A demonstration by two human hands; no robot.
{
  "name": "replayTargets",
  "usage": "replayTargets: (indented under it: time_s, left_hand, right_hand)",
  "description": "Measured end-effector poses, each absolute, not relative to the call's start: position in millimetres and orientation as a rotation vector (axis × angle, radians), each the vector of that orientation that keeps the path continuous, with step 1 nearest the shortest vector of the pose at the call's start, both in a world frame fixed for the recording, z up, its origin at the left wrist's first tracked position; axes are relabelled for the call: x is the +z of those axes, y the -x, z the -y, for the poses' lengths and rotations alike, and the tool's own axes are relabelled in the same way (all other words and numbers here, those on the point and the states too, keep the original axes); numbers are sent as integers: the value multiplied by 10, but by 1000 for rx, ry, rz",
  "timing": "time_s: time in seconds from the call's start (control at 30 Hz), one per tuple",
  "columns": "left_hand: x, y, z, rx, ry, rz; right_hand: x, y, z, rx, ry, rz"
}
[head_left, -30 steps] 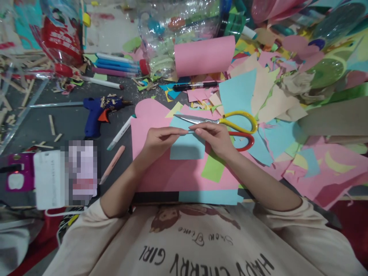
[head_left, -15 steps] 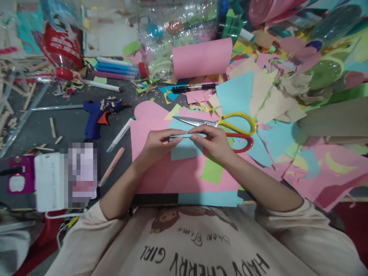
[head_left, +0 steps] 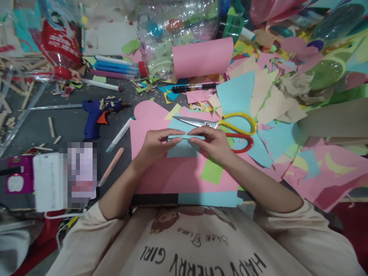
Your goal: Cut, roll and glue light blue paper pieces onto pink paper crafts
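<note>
Between my two hands is a light blue sheet of paper whose upper edge is folded or rolled into a narrow band. My left hand pinches that band from the left, thumb below and fingers above. From the right, my right hand grips it the same way, its fingertips close to the left ones. Just beyond lie scissors with one yellow and one red handle, blades pointing left. Under everything is a large pink sheet, with a green paper piece by my right wrist.
To the left lie a blue glue gun, capped markers and a phone. Behind are a pink paper roll, a black pen and plastic bottles. Paper scraps cover the right side.
The fingertips have shifted slightly along the paper's upper edge, and more of the narrow blue band shows between them. The sheet has moved a little left.
</note>
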State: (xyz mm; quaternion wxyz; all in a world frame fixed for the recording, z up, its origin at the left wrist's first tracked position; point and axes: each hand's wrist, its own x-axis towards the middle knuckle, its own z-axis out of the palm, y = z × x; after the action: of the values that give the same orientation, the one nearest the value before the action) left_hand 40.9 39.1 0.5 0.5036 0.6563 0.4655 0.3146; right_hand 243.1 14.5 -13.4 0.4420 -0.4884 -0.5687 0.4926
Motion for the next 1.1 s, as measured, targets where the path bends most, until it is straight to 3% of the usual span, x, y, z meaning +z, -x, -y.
replayTargets:
  time_s: [0.57,1.1]
  left_hand:
    - [29,-413,-417,647,-1479,-1136]
    - [46,-368,-456,716,-1480,-1220]
  right_hand:
    - [-77,-2415,-100,938,1223,1495]
    - [-114,-2427,-114,1037,1256,1295]
